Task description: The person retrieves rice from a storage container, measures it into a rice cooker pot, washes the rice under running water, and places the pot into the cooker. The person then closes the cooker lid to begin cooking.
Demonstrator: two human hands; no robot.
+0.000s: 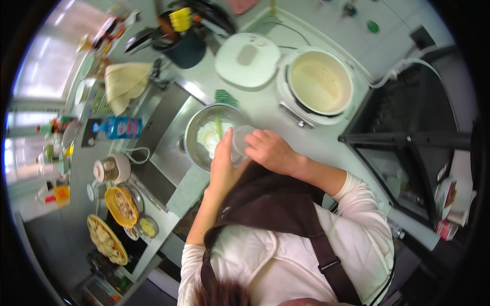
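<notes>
My left hand (221,162) is wrapped along the left side of a small translucent cup (240,138), fingers pointing away from me. On the cup's other side, the curled fingers of my right hand (272,150) grip its edge. Both hands are over the near right rim of a stainless steel bowl (192,148). White powder that looks like flour (208,134) lies in the bowl, and a light green stick-like utensil (218,126) stands in it. My left hand hides part of the bowl. What the cup contains cannot be made out.
A steel sink (170,137) lies left of the bowl. Beyond on the right stand an opened white cooker (319,82) and its detached lid (248,59). Dish soap (123,127), a yellow basket (121,206) and a plate of dumpling-like food (107,240) are at left.
</notes>
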